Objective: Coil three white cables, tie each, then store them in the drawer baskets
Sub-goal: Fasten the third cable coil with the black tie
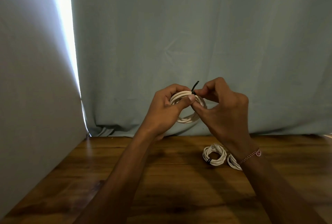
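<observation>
- Up above the bench, the left hand [166,108] grips a coiled white cable [186,106] held in the air, fingers curled over the coil's top and the thumb pressed across its strands.
- Right beside it, the right hand [222,105] pinches a black tie [195,87] between thumb and forefinger at the top of the coil; the tie's free end sticks up and tilts to the right.
- Both hands touch at the thumbs, with the coil's lower arc hanging in view between the two palms.
- A thin braided bracelet [251,155] with a pink charm circles the right wrist.
- Lower down, a second coil [214,154] of white cable lies on the wooden bench [125,178], bound by a black band at its near edge.
- Just to the right of it, a third coil [233,162] of white cable rests on the bench, largely hidden behind the right forearm; whether it is tied cannot be told.
- Behind the bench hangs a pale blue curtain [197,35], its hem bunched on the far edge of the wood.
- A bright strip of light [66,26] runs down the curtain's left edge, beside a pale wall [27,79].
</observation>
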Motion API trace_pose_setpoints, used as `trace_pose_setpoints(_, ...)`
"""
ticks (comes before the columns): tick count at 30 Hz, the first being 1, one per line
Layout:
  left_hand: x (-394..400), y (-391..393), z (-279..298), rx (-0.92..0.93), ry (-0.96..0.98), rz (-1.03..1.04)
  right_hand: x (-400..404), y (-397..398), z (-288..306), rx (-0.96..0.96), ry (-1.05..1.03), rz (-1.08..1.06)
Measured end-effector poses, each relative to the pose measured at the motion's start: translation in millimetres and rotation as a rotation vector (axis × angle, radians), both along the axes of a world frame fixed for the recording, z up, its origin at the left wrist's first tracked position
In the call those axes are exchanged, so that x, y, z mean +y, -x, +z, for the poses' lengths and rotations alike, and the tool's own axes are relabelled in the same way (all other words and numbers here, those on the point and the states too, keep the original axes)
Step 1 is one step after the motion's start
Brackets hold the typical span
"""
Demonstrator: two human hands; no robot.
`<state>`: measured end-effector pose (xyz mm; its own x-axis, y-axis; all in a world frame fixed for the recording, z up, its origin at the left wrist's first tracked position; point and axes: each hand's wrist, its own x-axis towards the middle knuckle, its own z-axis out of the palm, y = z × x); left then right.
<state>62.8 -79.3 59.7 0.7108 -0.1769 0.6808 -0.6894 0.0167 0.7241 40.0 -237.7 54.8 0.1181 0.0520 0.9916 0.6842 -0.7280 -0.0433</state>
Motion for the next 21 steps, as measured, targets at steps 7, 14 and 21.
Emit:
trace_pose_setpoints(7,7.2,-3.9,0.1,0.033,-0.005,-0.084,-16.7,10.8,21.7,0.433,-0.166,0.454)
trace_pose_setpoints(14,6.9,-2.6,-1.0,0.028,-0.071,-0.187,-13.7,7.1,20.1,0.353,-0.209,0.470)
trace_pose_setpoints(21,4.7,-3.3,-3.3,0.023,-0.020,-0.208,-10.4,7.8,13.8,0.093,-0.131,0.191)
